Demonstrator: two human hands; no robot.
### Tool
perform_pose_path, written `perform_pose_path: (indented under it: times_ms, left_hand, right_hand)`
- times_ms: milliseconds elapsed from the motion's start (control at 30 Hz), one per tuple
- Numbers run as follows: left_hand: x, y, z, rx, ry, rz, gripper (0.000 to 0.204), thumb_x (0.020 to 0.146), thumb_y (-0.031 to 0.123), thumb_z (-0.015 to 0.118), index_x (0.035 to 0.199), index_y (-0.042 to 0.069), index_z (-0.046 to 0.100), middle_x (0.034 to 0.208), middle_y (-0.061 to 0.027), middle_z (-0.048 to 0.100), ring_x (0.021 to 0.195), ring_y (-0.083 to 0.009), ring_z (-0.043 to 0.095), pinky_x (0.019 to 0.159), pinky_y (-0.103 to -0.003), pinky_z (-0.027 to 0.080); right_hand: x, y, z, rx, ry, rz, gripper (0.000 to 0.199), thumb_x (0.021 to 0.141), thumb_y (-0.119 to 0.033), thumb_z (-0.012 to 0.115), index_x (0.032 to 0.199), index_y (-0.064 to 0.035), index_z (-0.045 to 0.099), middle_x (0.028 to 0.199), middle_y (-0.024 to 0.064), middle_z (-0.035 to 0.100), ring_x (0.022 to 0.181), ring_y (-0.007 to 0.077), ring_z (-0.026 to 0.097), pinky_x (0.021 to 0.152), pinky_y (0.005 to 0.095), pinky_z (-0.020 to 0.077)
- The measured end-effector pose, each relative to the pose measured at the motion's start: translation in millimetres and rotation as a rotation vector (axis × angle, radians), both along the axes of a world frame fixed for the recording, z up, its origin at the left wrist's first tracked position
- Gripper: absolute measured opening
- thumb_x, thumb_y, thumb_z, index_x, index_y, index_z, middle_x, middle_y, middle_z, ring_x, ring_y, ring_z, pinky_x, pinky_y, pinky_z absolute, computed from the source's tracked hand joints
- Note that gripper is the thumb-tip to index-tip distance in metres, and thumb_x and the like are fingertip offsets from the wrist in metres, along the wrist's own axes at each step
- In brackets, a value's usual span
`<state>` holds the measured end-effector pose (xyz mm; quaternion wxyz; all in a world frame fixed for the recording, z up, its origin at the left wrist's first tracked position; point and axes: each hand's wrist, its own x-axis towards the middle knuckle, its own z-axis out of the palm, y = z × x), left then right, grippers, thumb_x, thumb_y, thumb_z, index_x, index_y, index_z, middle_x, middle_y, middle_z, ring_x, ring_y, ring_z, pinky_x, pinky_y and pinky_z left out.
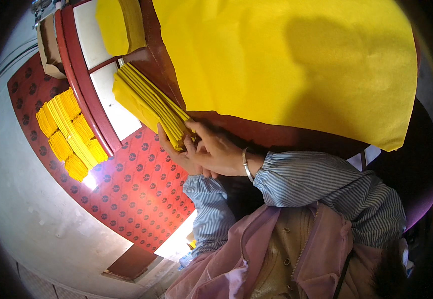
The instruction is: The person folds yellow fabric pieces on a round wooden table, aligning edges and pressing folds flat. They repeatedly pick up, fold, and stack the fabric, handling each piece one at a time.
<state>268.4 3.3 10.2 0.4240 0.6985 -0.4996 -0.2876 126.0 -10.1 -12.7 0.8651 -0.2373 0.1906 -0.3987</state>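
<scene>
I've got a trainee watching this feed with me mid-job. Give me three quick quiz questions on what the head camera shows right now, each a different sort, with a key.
1. Open question: what do the left hand and the right hand both touch?
2. True or false: the large yellow sheet lies spread out on the brown tabletop.
3. Multiple choice: on which wrist does the silver bracelet show? A) left; B) right; C) neither.

Key:
1. The stack of folded yellow sheets.
2. True.
3. B.
</scene>
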Motion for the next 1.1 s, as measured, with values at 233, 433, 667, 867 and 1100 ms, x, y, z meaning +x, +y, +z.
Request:
perform_pose_path:
  times_ms: [233, 433, 667, 867, 1100]
  left_hand:
    - [12, -5, -2, -0.003, -0.181, -0.055, 0.061, 0.109, 0.005, 0.055, 0.163, 0.016, 0.031, 0.138, -0.014, 0.056, 0.096, -0.0169, 0.066, 0.077, -0.028, 0.058]
    - [19, 1, -8, -0.048, -0.125, -0.032, 0.066, 0.101, 0.0, 0.066, 0.16, 0.007, 0.036, 0.147, -0.0148, 0.051, 0.128, -0.0234, 0.057, 0.102, -0.031, 0.051]
    - [17, -9, 17, -0.174, -0.769, -0.246, 0.072, 0.091, 0.009, 0.078, 0.155, 0.001, 0.045, 0.159, -0.0222, 0.043, 0.152, -0.0409, 0.037, 0.126, -0.047, 0.029]
    - [-30, 1, 38, -0.313, -0.786, -0.36, 0.054, 0.098, 0.007, 0.068, 0.149, 0.0, 0.053, 0.157, -0.022, 0.047, 0.153, -0.0407, 0.036, 0.124, -0.048, 0.031]
    - [-53, -39, 9, -0.293, -0.39, -0.262, 0.058, 0.099, 0.005, 0.062, 0.153, -0.003, 0.043, 0.158, -0.0261, 0.044, 0.15, -0.0445, 0.037, 0.125, -0.048, 0.029]
  right_hand:
    - [1, 1, 2, 0.132, 0.042, -0.044, 0.064, 0.105, -0.015, 0.059, 0.155, 0.0049, 0.025, 0.073, 0.0123, 0.068, 0.052, 0.0178, 0.067, 0.044, 0.0303, 0.0532]
    - [4, 2, -4, 0.098, -0.019, 0.021, 0.07, 0.099, -0.005, 0.058, 0.158, 0.003, 0.022, 0.085, 0.0146, 0.066, 0.061, 0.0201, 0.069, 0.049, 0.031, 0.0556]
    - [-16, 18, -6, -0.077, 0.107, 0.094, 0.07, 0.096, -0.005, 0.059, 0.159, 0.0049, 0.029, 0.087, 0.0157, 0.073, 0.069, 0.0209, 0.073, 0.058, 0.0329, 0.0605]
    - [-85, 74, -1, -0.487, 0.528, -0.083, 0.029, 0.097, -0.013, 0.064, 0.121, 0.0006, 0.07, 0.095, 0.0139, 0.077, 0.077, 0.02, 0.074, 0.072, 0.0334, 0.0603]
    - [-220, 142, 28, -0.287, 0.881, -0.905, 0.027, 0.103, -0.002, 0.062, 0.129, -0.0014, 0.061, 0.109, 0.0034, 0.065, 0.095, 0.0094, 0.059, 0.085, 0.0247, 0.0494]
